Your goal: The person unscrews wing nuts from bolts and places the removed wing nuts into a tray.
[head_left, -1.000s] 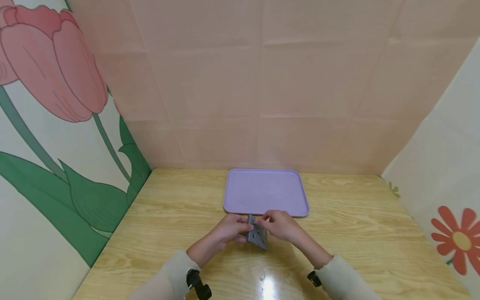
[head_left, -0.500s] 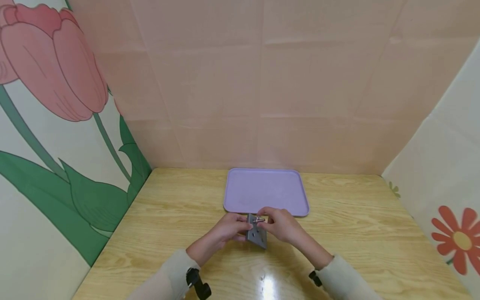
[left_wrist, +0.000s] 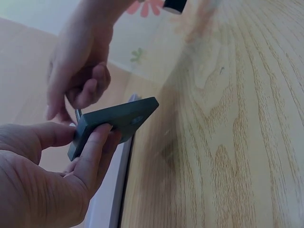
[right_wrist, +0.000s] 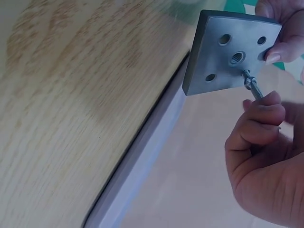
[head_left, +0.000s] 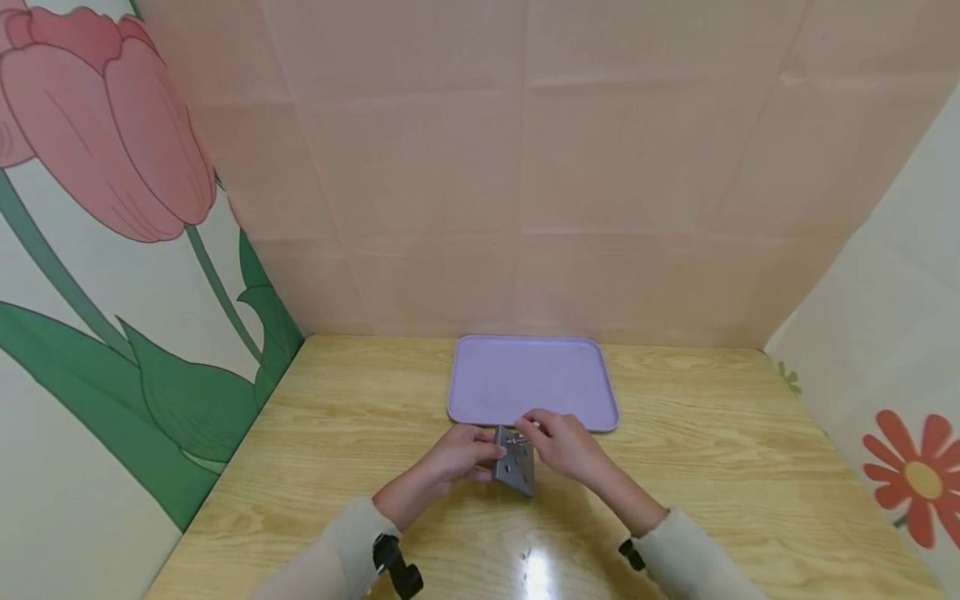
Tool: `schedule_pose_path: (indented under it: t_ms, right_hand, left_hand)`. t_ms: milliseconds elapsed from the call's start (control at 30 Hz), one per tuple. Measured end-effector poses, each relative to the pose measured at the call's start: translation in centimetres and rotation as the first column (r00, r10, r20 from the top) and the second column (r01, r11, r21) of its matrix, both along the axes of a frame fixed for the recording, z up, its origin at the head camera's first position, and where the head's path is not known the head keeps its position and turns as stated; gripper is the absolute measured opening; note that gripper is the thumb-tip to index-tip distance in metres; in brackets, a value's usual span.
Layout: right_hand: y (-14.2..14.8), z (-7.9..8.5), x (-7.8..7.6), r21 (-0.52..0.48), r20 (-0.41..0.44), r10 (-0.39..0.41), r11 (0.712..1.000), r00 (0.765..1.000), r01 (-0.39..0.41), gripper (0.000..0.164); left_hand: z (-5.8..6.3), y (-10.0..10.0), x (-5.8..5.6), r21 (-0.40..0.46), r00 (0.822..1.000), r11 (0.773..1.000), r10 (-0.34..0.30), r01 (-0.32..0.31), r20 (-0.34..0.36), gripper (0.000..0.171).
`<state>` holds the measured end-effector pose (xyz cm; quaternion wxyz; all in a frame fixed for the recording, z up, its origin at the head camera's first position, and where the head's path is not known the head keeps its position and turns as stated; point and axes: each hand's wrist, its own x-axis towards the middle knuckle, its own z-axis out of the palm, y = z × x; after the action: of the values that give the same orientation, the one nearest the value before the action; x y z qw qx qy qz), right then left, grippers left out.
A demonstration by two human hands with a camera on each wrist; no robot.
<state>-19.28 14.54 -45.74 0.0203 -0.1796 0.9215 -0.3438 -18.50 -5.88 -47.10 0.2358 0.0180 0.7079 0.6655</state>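
Observation:
A square grey metal plate [right_wrist: 228, 57] with several small holes and a larger threaded one in its middle is held tilted on edge. My left hand [head_left: 457, 454] grips it by one side, with the thumb on one face and the fingers [left_wrist: 92, 152] on the other. Out of a hole near the plate's corner sticks a thin threaded bolt [right_wrist: 256, 90] with a nut [right_wrist: 249, 82] partway along it. My right hand [head_left: 564, 446] has curled fingers at the bolt's free end; the fingertip [right_wrist: 271, 99] covers that end.
Just beyond the hands a purple tray [head_left: 532, 379] lies on the wooden table [head_left: 360, 400], against the back cloth. Printed flower cloths stand at both sides. A dark wrist mount [head_left: 397, 567] sits on the left sleeve.
My right hand's fingers have shifted slightly up and back along the bolt, leaving more of the plate's face showing. The left hand and the plate have hardly moved.

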Motion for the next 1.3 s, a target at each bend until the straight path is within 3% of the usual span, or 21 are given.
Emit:
schedule_pose_path:
  t_ms: [100, 233, 600, 900, 1000, 1200, 1300]
  right_hand:
    - [0.0, 0.0, -0.1, -0.012, 0.089, -0.078, 0.997, 0.993, 0.079, 0.044]
    - [-0.1, -0.3, 0.0, -0.031, 0.24, -0.135, 0.989, 0.961, 0.147, 0.058]
    - [-0.7, -1.0, 0.2, -0.106, 0.375, -0.166, 0.97, 0.912, 0.22, 0.062]
    - [-0.9, -0.9, 0.3, -0.078, 0.377, -0.15, 0.978, 0.914, 0.193, 0.052]
    - [-0.8, -0.9, 0.2, -0.058, 0.355, -0.133, 0.985, 0.925, 0.164, 0.049]
    - [-0.4, -0.8, 0.1, -0.005, 0.183, -0.052, 0.999, 0.982, 0.054, 0.036]
    - [-0.3, -0.6, 0.2, 0.003, 0.104, 0.009, 1.0, 0.995, -0.009, 0.03]
  left_hand:
    - [0.0, 0.1, 0.0, -0.008, 1.0, 1.0, 0.007, -0.007, -0.005, 0.027]
    - [-0.2, 0.1, 0.0, -0.008, 1.0, 1.0, 0.003, -0.003, -0.002, 0.025]
    - [-0.1, 0.1, 0.0, -0.007, 1.0, 1.0, -0.019, 0.018, -0.012, 0.025]
    - [-0.1, 0.0, 0.1, -0.01, 0.999, 1.0, -0.03, 0.03, -0.021, 0.027]
    - [-0.1, 0.0, 0.2, -0.01, 0.999, 1.0, -0.03, 0.029, -0.021, 0.027]
    - [-0.2, -0.1, 0.1, -0.017, 1.0, 1.0, -0.007, 0.006, -0.004, 0.026]
    - [-0.1, -0.2, 0.1, -0.022, 1.0, 1.0, -0.006, 0.006, 0.003, 0.026]
